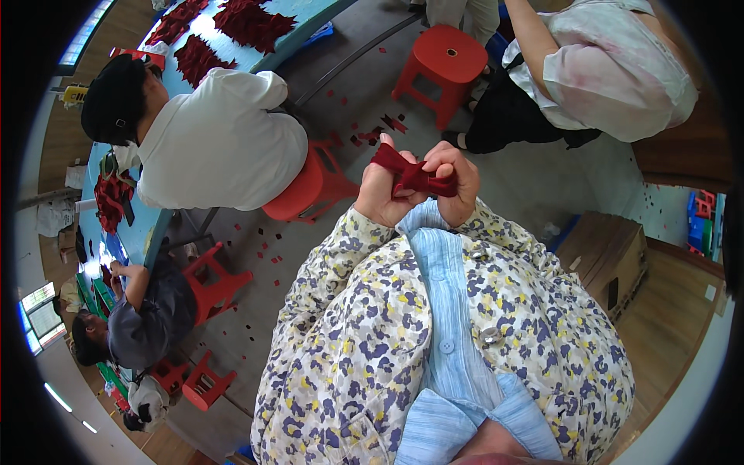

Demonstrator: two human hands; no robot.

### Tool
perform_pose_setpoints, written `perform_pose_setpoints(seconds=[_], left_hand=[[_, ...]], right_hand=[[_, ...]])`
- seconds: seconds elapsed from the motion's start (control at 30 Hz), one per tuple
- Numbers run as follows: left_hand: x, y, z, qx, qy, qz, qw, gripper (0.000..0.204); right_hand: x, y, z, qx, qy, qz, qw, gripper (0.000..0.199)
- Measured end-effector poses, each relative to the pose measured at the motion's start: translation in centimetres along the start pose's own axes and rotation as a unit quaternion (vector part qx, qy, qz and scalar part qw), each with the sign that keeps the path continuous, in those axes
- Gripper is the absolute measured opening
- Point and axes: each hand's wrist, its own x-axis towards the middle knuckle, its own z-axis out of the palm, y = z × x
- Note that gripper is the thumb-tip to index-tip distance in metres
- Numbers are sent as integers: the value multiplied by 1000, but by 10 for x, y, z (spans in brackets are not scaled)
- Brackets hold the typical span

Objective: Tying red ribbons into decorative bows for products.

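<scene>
A dark red velvety bow (419, 181) is stretched between my two hands, in front of my chest. Its left end is gripped by my left hand (375, 197), whose thumb sticks up past the fabric. My right hand (462, 191) pinches the right end, with its fingers curled round the cloth. Part of the bow is covered by my fingers.
Piles of dark red fabric pieces (252, 25) lie on a light blue table (306, 17) at the far left. People sit or stand nearby, one on a red stool (306, 194). Another red stool (449, 56) stands ahead. Red scraps (372, 138) litter the floor. A brown cardboard box (601, 252) is at right.
</scene>
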Motion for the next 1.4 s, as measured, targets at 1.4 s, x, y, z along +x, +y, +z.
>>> perform_pose_setpoints(seconds=[1.4], left_hand=[[32, -1, 7, 54, 107, 355, 927, 33]], right_hand=[[4, -8, 7, 77, 173, 267, 945, 32]])
